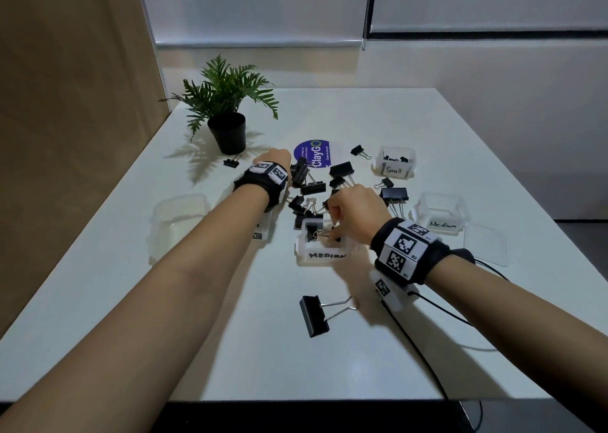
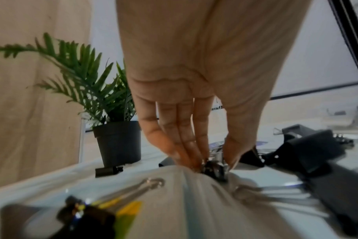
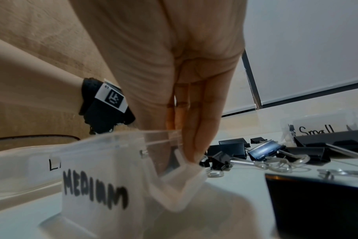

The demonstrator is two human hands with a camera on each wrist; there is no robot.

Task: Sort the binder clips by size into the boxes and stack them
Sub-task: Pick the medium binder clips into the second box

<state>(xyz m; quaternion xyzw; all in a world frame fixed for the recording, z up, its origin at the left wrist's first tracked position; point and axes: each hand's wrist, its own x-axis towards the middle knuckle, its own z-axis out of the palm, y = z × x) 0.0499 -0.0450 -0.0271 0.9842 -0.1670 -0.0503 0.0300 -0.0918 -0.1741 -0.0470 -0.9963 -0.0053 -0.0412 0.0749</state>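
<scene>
Over on the left side of the white table (image 1: 378, 120) lay a clear box lid (image 1: 179, 217), and behind it stood a small fern in a black pot (image 1: 227, 132) with one tiny binder clip (image 1: 231, 162) just beside the pot. Next came the left hand (image 1: 274, 158), reaching to the far edge of the heap of black binder clips (image 1: 312, 187) in the middle of the table. From the left wrist view its fingertips (image 2: 194, 161) and thumb were pressed together, pinching a small binder clip (image 2: 215, 169) right at the table top. Behind the heap lay a purple ClayGo sticker (image 1: 315, 154). Nearer the person, a clear box marked "MEDIUM" (image 1: 324, 256) stood just in front of the heap. The right hand (image 1: 355, 212) dipped into this box, its fingers bent and closed on the wire handle of a medium binder clip (image 1: 314, 232) inside the box. In front of that box, one big binder clip (image 1: 316, 314) lay alone on its side. Farther right, a box marked "Small" (image 1: 394, 164) held some little clips, and one more little clip (image 1: 359, 151) lay near it. Last, a second box marked "Medium" (image 1: 442, 212) stood near the right edge, with another clear lid (image 1: 485, 243) beside it.
</scene>
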